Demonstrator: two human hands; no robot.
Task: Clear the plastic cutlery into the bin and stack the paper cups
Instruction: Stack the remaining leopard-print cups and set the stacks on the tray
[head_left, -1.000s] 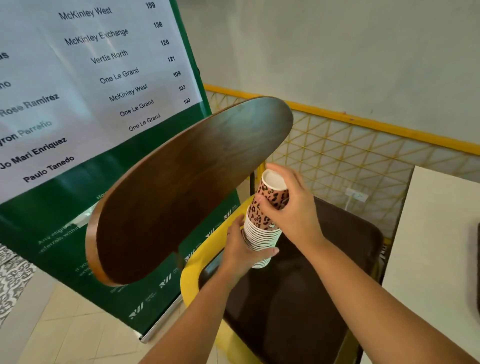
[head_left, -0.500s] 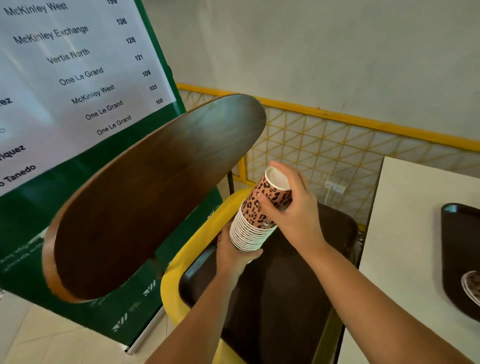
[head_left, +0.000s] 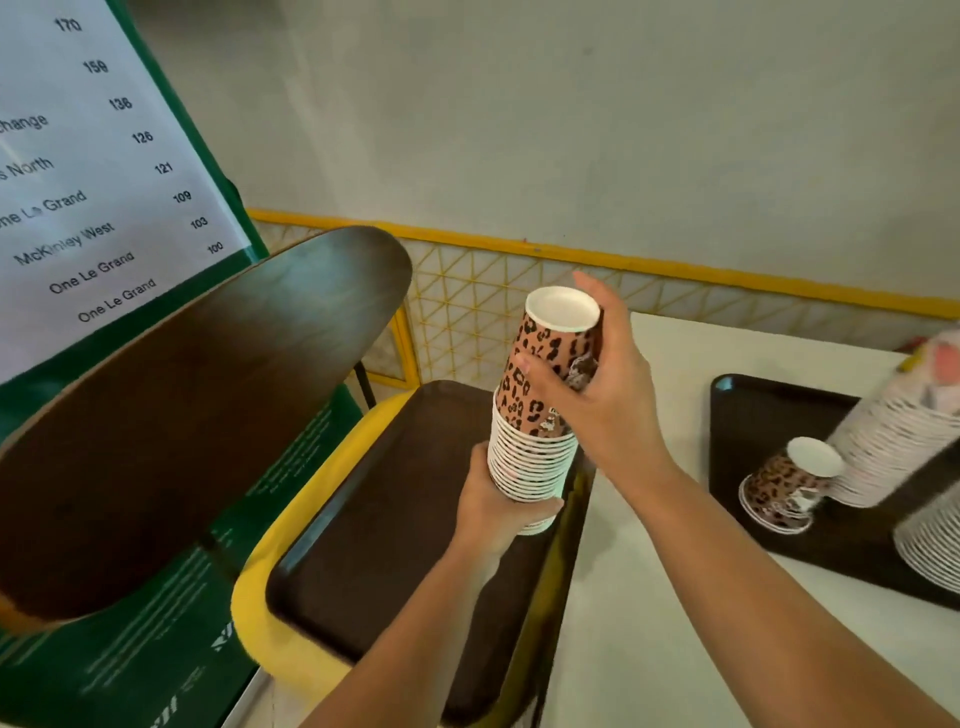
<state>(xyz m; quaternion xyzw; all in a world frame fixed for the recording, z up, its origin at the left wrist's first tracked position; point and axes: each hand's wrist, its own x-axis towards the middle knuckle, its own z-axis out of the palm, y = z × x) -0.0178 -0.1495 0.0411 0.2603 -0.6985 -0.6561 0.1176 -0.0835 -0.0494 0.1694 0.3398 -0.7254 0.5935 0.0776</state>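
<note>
Cups are held upside down as one stack at frame centre, above a dark tray. The base is cradled by the left hand; the top cup is gripped by the right hand, apparently to seat it. A single cup stands at right.

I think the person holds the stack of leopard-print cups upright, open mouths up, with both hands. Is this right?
Not quite. In the head view the stack of leopard-print cups is upside down: white bases face up, rims down. The rest holds: the left hand grips its lower end and the right hand grips the top cup.
</note>
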